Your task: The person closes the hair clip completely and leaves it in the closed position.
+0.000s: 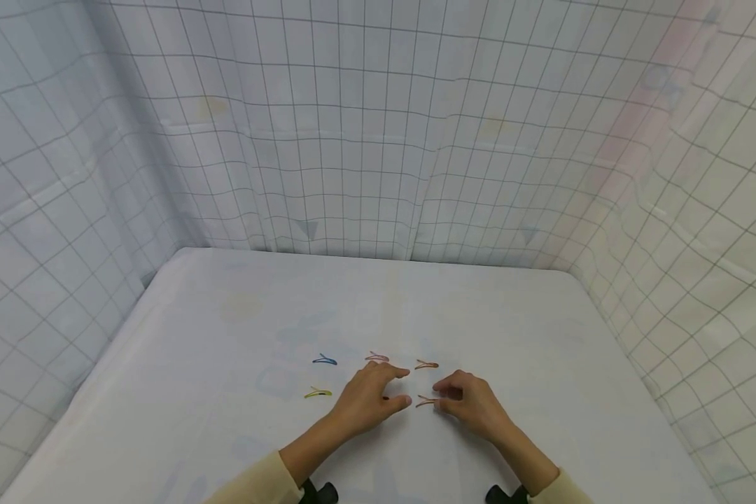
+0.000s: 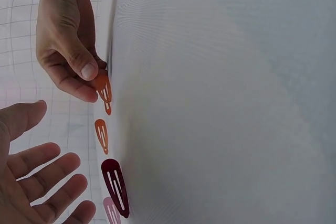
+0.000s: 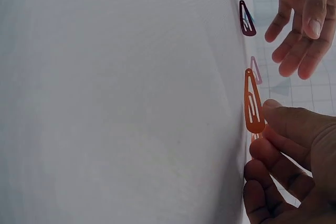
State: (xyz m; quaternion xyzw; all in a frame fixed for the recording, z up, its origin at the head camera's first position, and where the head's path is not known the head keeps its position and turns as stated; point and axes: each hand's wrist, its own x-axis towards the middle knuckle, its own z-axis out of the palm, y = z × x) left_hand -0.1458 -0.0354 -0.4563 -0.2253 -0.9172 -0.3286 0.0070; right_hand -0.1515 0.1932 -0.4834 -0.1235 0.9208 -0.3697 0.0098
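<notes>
My right hand [image 1: 472, 404] pinches the wide end of an orange snap hair clip [image 3: 253, 106] between thumb and fingers, close over the white table. The clip's narrow end points towards my left hand [image 1: 368, 399], whose fingers are spread and hold nothing. Beyond the right hand lies a second orange hair clip [image 1: 426, 364]. A dark red hair clip [image 2: 114, 187] is beside the left hand; in the head view that hand hides it. Just past the left fingers is a pink hair clip [image 1: 376, 357].
Further left lie a blue hair clip [image 1: 325, 360] and, nearer me, a yellow one [image 1: 318, 393]. A white cloth covers the table [image 1: 227, 420]. Grid-patterned curtains [image 1: 353, 140] hang behind it and on both sides.
</notes>
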